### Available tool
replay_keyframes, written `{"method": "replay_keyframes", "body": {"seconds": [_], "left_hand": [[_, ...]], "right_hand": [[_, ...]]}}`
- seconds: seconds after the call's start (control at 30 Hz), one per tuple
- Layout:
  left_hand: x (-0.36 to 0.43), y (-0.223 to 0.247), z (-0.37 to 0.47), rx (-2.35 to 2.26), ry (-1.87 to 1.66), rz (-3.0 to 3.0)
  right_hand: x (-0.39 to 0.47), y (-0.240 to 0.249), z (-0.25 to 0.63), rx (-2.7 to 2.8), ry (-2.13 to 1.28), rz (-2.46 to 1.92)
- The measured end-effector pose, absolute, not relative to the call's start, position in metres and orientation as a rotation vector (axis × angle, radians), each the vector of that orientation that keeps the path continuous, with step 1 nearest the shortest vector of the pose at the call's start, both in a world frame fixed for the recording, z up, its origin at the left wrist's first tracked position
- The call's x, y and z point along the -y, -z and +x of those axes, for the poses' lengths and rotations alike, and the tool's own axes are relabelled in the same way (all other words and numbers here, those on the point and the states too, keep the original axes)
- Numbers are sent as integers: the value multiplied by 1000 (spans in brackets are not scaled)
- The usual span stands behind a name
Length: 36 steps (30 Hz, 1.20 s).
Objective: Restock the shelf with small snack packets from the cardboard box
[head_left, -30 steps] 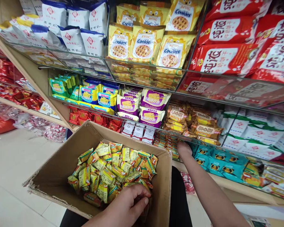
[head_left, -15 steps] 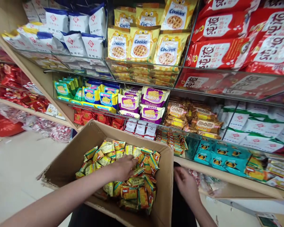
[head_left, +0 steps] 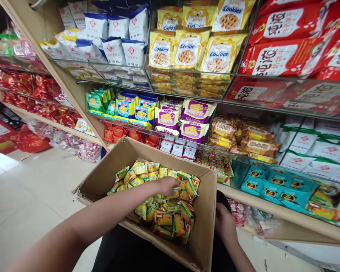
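Note:
A cardboard box [head_left: 200, 247] rests tilted on my lap, holding a heap of small yellow and orange wrapped snack packets [head_left: 164, 218]. My left hand [head_left: 167, 186] reaches into it from the left, down on the heap. Its fingers are curled and closed among the packets; what they grip is hidden. Outside the box's right wall is my right hand [head_left: 225, 223], up against the cardboard. Those fingers are bent inward, with the tips partly out of sight, so I cannot tell what they hold.
Glass-fronted shelves rise ahead, holding yellow cookie bags [head_left: 187, 47], red biscuit packs [head_left: 283, 56], purple soda biscuits [head_left: 198, 113] and teal packs [head_left: 272, 185]. A wooden shelf edge [head_left: 243, 194] runs close beyond the box. A red plastic bag [head_left: 31, 139] lies on the floor at left.
The view has turned left, so the shelves and box sit farther right. My left hand has shifted slightly within the packets, its fingers more curled. My right hand is closer against the box's side.

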<state>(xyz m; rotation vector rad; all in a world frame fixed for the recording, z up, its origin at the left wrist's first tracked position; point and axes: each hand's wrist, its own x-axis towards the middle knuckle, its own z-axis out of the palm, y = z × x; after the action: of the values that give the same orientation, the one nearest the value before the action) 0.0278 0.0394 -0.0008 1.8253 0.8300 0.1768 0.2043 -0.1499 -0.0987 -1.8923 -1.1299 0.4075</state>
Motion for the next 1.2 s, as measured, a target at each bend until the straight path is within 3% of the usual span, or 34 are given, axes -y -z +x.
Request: {"method": "replay_keyframes", "body": {"seconds": [0.17, 0.37, 0.63, 0.8, 1.03, 1.2], "left_hand": [[-30, -23, 7, -696, -55, 1711], [26, -59, 16, -390, -189, 1402], [53, -45, 22, -826, -848, 1194], [47, -38, 19, -952, -919, 1388], [40, -41, 16, -1032, -988, 1610], [42, -52, 21, -1007, -1039, 1646]], "right_hand": [[155, 45, 181, 724, -282, -1724], [132, -33, 147, 1214, -453, -1636], [125, -18, 130, 744, -653, -1593], [123, -18, 124, 807, -502, -1659], [128, -28, 124, 1065, 31, -1759], [135, -31, 122, 920, -65, -1746]]}}
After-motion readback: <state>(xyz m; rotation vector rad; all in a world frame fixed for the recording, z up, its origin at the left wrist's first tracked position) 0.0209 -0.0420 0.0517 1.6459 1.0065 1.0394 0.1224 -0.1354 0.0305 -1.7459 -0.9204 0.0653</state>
